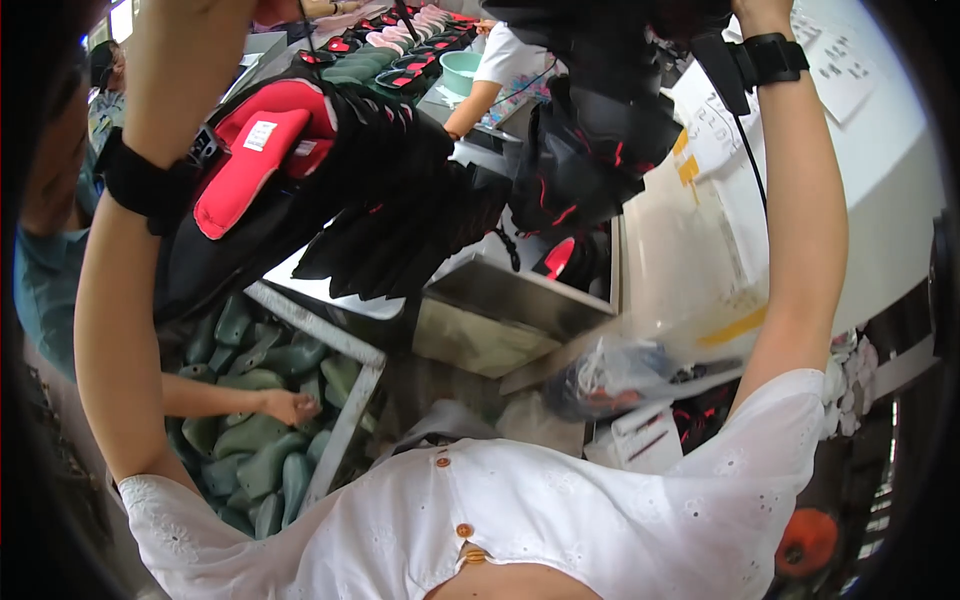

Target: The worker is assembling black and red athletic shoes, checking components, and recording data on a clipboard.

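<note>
Both my arms are raised. My left hand (pixel 195 65) is cut off by the top edge, and its fingers are out of sight. My right hand (pixel 763 12) barely shows at the top, its fingers also hidden. Black straps circle both wrists. Between the arms hangs a long bunch of black shoe uppers (pixel 390 215), clear of the bench. At its left end, beside my left wrist, a red padded tongue (pixel 250 170) with a white label faces me. More black uppers with red trim (pixel 590 150) hang toward my right hand. What bears their weight cannot be seen.
At left, a co-worker's hand (pixel 290 407) reaches over a metal-framed bin (pixel 372 360) of green shoe lasts (pixel 265 465). Another person's arm (pixel 477 105) is beyond, near a green basin (pixel 460 70) and rows of shoes. A white table (pixel 880 130) with papers stands right.
</note>
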Tool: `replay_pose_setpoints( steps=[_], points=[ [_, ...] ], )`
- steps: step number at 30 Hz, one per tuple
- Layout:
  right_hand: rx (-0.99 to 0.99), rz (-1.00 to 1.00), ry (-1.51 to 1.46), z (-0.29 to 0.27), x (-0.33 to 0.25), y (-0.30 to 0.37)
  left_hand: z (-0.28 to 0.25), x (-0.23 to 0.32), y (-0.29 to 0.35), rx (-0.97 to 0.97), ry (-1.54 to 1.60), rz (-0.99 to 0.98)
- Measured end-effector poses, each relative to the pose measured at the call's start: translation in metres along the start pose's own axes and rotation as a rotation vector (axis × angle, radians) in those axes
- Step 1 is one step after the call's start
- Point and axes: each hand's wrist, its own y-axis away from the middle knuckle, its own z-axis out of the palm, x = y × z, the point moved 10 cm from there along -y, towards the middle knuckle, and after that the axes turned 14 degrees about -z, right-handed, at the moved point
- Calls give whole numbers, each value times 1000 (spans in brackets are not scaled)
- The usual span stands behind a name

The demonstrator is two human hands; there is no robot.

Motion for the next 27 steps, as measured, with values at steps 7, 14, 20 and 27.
replay_pose_setpoints(
  steps=[7,14,20,27],
  points=[
    [-81,107,-6,2,111,5,159,-6,-2,-430,202,179],
    [-714,249,-215,160,226,97,293,-81,42,-510,574,-222],
    [-1439,322,8,288,377,336,457,-272,254,-1003,352,-939],
    [-1299,530,171,291,506,471,430,-266,268,-772,44,-666]
  ],
)
